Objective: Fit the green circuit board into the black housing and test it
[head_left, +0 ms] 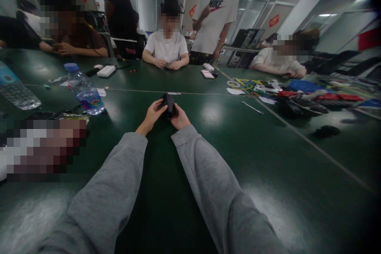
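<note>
A small black box-shaped object [169,104] is between my two hands, over the middle of the dark green table [205,139]. My left hand [154,114] grips its left side, the thumb laid across the near face. On the other side, my right hand [180,117] holds the lower right edge, with its fingers partly hidden behind the object. I cannot make out exactly what kind of thing it is. Grey sleeves cover both my arms down to the wrists.
To the left stand a blue-capped water bottle [86,91] and another bottle [18,87]. A wrench [252,107] lies to the right, before a heap of cables and tools [309,94]. A white box [106,71] lies farther back. Several people sit or stand around the table.
</note>
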`<state>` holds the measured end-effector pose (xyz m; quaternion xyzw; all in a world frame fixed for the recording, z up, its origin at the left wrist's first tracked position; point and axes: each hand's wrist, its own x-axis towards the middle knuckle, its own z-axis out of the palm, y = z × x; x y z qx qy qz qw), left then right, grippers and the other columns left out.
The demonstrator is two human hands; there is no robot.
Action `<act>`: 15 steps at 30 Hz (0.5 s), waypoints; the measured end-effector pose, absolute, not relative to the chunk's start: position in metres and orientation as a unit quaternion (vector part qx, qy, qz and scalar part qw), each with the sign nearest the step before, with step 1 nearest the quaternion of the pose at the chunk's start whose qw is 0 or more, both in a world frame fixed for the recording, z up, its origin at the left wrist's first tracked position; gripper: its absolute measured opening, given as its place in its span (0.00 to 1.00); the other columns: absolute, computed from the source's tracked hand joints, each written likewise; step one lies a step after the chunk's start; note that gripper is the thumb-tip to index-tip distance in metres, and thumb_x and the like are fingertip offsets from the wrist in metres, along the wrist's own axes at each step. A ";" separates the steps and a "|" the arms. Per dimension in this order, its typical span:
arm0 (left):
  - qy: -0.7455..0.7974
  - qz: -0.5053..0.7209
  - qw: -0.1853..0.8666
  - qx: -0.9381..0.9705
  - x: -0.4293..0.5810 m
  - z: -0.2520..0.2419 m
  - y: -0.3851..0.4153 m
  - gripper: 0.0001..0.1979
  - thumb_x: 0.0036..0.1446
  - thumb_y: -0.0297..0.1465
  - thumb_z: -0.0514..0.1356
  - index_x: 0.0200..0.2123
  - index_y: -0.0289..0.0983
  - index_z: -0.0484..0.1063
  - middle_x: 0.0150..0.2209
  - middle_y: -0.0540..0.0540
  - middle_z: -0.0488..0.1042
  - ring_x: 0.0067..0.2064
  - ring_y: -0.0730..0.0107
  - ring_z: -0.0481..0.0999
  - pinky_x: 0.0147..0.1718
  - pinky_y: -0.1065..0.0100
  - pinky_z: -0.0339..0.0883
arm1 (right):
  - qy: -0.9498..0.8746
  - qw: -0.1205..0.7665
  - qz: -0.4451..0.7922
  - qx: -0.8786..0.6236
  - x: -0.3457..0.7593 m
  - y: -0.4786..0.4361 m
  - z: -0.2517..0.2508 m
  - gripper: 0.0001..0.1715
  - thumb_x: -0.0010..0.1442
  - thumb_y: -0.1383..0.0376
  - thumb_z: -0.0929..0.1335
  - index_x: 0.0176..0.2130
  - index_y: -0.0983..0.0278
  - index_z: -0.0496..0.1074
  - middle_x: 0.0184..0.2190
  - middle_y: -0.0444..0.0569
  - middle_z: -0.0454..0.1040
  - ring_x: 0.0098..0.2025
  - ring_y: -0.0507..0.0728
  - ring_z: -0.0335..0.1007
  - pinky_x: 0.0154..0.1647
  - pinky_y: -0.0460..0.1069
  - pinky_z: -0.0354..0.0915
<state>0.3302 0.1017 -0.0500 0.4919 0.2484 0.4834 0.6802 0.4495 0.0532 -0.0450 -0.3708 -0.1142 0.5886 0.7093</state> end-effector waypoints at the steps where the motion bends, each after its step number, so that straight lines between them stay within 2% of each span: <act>1: 0.243 0.488 0.674 0.498 0.332 -0.050 0.101 0.20 0.48 0.25 0.69 0.46 0.38 0.75 0.51 0.41 0.75 0.56 0.62 0.72 0.57 0.61 0.64 | -0.114 0.705 0.588 -0.380 0.450 0.053 -0.045 0.12 0.66 0.59 0.62 0.41 0.58 0.73 0.25 0.41 0.76 0.30 0.54 0.72 0.33 0.50 0.70; 8: 0.240 0.500 0.661 0.505 0.338 -0.049 0.098 0.19 0.47 0.23 0.69 0.45 0.38 0.76 0.51 0.41 0.75 0.57 0.63 0.71 0.58 0.63 0.62 | -0.107 0.693 0.589 -0.402 0.451 0.053 -0.045 0.15 0.66 0.56 0.61 0.43 0.58 0.73 0.26 0.42 0.76 0.33 0.56 0.73 0.36 0.51 0.71; 15: 0.238 0.491 0.600 0.585 0.336 -0.047 0.097 0.23 0.49 0.29 0.69 0.50 0.39 0.73 0.52 0.40 0.74 0.55 0.60 0.72 0.58 0.59 0.62 | -0.089 0.689 0.600 -0.396 0.455 0.053 -0.046 0.15 0.66 0.55 0.62 0.40 0.60 0.73 0.27 0.43 0.75 0.32 0.55 0.73 0.34 0.50 0.71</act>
